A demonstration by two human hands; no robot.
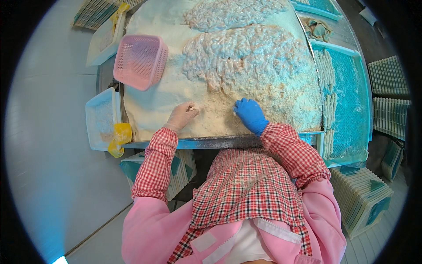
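Here's the big one first: the tabletop (211,143), running wide in front of the person, its metal near edge just below the wrists. Over it spreads a layer of pale powder (151,108), smooth on the left, rough and clumpy on the right. And on that sits the near mound of glistening pale pieces (246,48), across the middle and right of the tabletop, just beyond the hands; a far mound (233,13) lies behind it, cut off by the upper edge of view.

Over to the right, a blue-green mesh tray (349,101), and down its left side, rows of pale coated strips (325,70)! On the left, the pink basket (136,61) stands on the powder, and beyond the table's left side, a white tub (90,125) with a crumpled yellow item (121,133) over its near corner.

Now the hands! The right hand (251,116), gloved blue, bends its fingers down at the powder, close below the near mound; its grip is half curled, and what lies under the fingertips I can't tell. The left hand (181,116), in a thin see-through glove, hovers or rests over the powder nearer the basket, its grip curled inward. Smallest of all, a whitish bit (194,109) shows at those fingertips, pinched or merely clinging, I can't tell.
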